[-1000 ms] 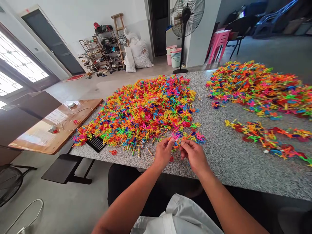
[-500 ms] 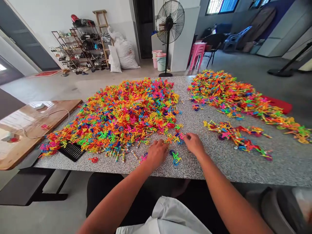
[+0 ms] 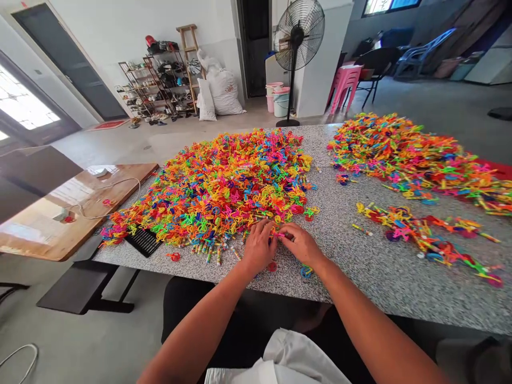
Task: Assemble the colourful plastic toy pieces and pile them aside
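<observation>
My left hand (image 3: 259,248) is at the near edge of a big pile of small bright plastic pieces (image 3: 224,186), fingers curled down; what they close on is hidden. Close beside it, my right hand (image 3: 302,248) pinches a small pink plastic piece (image 3: 281,234) between thumb and fingertips. The two hands nearly meet there. Some loose pieces look like tiny toy bicycles with round wheels. A blue wheel-like piece (image 3: 306,271) lies under my right wrist, and a red one (image 3: 272,266) lies between the wrists.
A second pile (image 3: 384,144) covers the far right of the speckled stone table (image 3: 332,213). A smaller row of pieces (image 3: 428,234) lies nearer on the right. A black slotted tray (image 3: 144,242) sits at the left edge, by a wooden table (image 3: 80,197). A fan (image 3: 296,42) stands behind.
My right hand has moved left to meet my left hand, bringing a pink piece with it. A printed stick now lies beside the right-hand row. The view has turned left.
</observation>
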`<action>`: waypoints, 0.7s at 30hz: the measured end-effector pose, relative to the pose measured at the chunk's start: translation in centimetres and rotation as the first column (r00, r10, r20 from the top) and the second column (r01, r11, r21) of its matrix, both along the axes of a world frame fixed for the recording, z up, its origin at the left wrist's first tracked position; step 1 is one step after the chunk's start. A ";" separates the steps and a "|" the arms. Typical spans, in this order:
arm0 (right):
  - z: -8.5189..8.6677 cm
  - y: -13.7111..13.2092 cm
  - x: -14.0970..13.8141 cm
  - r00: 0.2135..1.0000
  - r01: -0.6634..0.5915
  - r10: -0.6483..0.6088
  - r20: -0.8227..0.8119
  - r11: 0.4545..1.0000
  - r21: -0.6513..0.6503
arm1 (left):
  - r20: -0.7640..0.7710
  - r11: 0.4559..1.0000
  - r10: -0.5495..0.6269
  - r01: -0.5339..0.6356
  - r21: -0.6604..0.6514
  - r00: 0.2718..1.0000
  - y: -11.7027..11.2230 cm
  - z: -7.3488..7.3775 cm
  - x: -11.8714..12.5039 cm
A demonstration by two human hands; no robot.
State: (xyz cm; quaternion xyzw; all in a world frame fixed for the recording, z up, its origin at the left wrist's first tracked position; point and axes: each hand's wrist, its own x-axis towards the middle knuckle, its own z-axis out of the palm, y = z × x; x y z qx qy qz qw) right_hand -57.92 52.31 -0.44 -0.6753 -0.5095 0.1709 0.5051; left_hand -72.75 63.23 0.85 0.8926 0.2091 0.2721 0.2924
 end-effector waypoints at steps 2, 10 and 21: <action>0.6 0.9 -0.2 0.997 -0.037 0.036 -0.063 0.999 -0.005 | 0.008 0.998 0.024 -0.023 -0.066 1.000 0.8 0.1 -0.5; 1.7 8.6 -0.6 0.884 0.166 0.061 0.463 0.886 -0.432 | 0.033 0.545 0.365 -0.185 -0.818 0.930 4.2 0.5 -4.4; 2.8 10.8 -1.9 0.847 0.299 0.001 0.532 0.826 -0.477 | 0.060 0.083 0.503 0.021 -0.996 0.862 4.9 1.8 -6.7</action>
